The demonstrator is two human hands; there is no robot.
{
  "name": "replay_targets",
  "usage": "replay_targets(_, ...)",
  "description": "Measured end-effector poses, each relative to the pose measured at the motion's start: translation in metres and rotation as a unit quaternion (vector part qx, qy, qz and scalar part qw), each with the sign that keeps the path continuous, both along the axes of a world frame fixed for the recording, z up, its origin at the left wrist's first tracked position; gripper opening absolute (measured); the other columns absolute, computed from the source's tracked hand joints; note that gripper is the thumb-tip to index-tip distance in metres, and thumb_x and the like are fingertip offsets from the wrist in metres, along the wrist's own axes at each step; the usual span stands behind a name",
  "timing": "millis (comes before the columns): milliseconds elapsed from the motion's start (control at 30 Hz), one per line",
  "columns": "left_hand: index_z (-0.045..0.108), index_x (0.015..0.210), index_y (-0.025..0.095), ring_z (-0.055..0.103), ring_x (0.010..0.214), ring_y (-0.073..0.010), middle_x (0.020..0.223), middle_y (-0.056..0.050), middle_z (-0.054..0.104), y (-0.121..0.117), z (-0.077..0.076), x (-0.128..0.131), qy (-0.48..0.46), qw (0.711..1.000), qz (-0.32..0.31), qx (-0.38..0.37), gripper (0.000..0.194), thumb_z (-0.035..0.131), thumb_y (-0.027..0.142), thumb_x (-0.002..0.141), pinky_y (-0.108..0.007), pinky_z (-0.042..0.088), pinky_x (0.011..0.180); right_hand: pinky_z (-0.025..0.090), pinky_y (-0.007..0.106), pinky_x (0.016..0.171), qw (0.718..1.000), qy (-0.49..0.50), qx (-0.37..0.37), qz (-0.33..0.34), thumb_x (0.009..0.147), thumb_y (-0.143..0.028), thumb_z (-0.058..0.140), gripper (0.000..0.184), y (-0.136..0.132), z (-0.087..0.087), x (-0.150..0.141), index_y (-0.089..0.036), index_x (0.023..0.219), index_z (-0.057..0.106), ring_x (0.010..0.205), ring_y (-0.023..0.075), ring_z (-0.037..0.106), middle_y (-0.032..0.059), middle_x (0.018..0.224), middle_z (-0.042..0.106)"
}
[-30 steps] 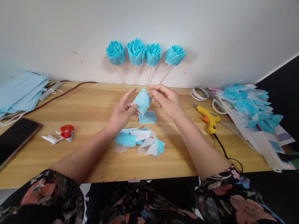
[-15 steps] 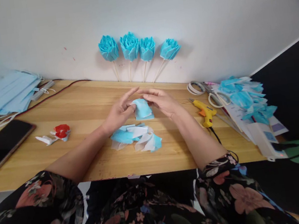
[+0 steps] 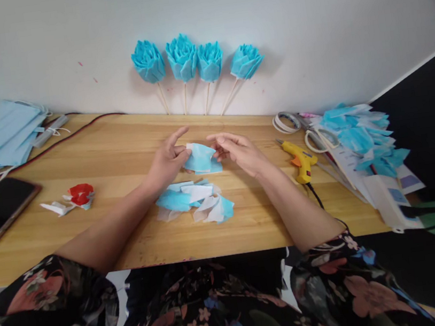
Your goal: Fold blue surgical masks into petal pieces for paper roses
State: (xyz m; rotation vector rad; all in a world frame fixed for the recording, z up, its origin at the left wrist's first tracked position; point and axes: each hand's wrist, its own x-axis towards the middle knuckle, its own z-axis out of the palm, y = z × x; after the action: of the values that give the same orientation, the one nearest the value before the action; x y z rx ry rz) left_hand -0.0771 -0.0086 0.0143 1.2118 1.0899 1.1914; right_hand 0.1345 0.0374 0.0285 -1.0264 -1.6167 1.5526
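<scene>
My left hand pinches the left edge of a light blue fabric piece, its index finger stretched out and away from it. My right hand is at the piece's right edge, with loosely bent fingers apart; whether a fingertip touches the fabric is hard to tell. Part of the piece is curled, and a second blue layer shows beneath its lower edge. Just in front lies a loose pile of blue and white fabric pieces on the wooden table.
Several blue fabric flowers on thin sticks lean against the wall. To the right are a yellow glue gun, tape rolls, scissors and more fabric pieces. Leftward lie face masks, a phone and a red-and-white scrap.
My right hand has drawn slightly right, off the top of the fabric piece. The piece has tilted and shifted a little left with my left hand. The whole view has moved slightly.
</scene>
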Motion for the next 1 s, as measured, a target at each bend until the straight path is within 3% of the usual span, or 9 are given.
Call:
replay_targets(133,0.042,0.15,0.018,0.057,0.051,-0.0098,0.068,0.004,0.065,0.0,-0.001,0.0,0.001,1.0,0.014,0.007,0.065,0.06,0.018,0.088,-0.024,0.055,0.054,0.052,0.028,0.077,0.998,-0.034,0.052,-0.014,0.078,-0.053,0.072,0.042,-0.001,-0.002,-0.003,-0.023,0.107,0.072,0.079,0.0131,0.062,0.0009,0.089,0.069)
replay_targets(267,0.038,0.152,0.017,0.066,0.056,-0.0126,0.067,0.002,0.067,-0.002,0.0,-0.001,-0.016,1.0,-0.011,0.014,0.065,0.059,0.02,0.091,-0.025,0.057,0.058,0.052,0.03,0.079,0.993,-0.051,0.094,-0.042,0.075,-0.047,0.073,0.036,0.002,-0.002,-0.002,-0.02,0.098,0.07,0.078,0.0136,0.061,-0.0002,0.083,0.067)
replay_targets(367,0.03,0.155,0.013,0.072,0.064,-0.0169,0.071,-0.001,0.071,-0.002,0.002,-0.002,-0.045,0.998,-0.031,0.004,0.071,0.059,0.025,0.092,-0.026,0.057,0.06,0.053,0.032,0.082,0.99,-0.051,0.099,-0.082,0.078,-0.046,0.069,0.031,0.007,0.003,0.004,-0.021,0.097,0.069,0.082,0.0158,0.063,0.0009,0.086,0.068)
replay_targets(500,0.029,0.155,0.012,0.073,0.067,-0.0179,0.086,-0.006,0.076,-0.001,0.003,-0.001,-0.057,0.998,-0.012,-0.007,0.076,0.064,0.026,0.088,-0.029,0.058,0.06,0.055,0.032,0.077,0.989,-0.045,0.086,-0.111,0.076,-0.041,0.071,0.028,0.014,0.007,0.013,-0.022,0.096,0.068,0.075,0.0147,0.062,-0.0004,0.083,0.067)
replay_targets(667,0.036,0.15,0.014,0.071,0.065,-0.0134,0.09,-0.006,0.077,0.001,0.002,-0.003,-0.038,0.999,0.013,-0.02,0.067,0.06,0.019,0.088,-0.025,0.055,0.061,0.052,0.027,0.072,0.994,-0.03,0.078,-0.076,0.073,-0.039,0.074,0.029,0.012,0.003,0.011,-0.022,0.097,0.068,0.069,0.0114,0.057,-0.0029,0.078,0.062)
replay_targets(867,0.043,0.145,0.013,0.066,0.059,-0.0104,0.087,-0.005,0.076,0.004,-0.001,-0.006,-0.03,0.998,0.059,0.007,0.058,0.057,0.017,0.089,-0.021,0.049,0.055,0.051,0.026,0.069,0.998,0.042,0.012,-0.037,0.073,-0.045,0.078,0.035,0.0,0.004,0.004,-0.026,0.101,0.068,0.074,0.0124,0.059,-0.0022,0.084,0.063)
replay_targets(1000,0.046,0.143,0.013,0.065,0.061,-0.0114,0.082,-0.003,0.073,-0.001,0.002,-0.003,-0.06,0.997,0.038,0.005,0.055,0.058,0.025,0.091,-0.023,0.05,0.057,0.05,0.025,0.067,0.997,0.067,-0.012,-0.024,0.068,-0.048,0.084,0.04,-0.002,0.001,0.001,-0.026,0.098,0.068,0.073,0.0118,0.057,-0.0026,0.081,0.061)
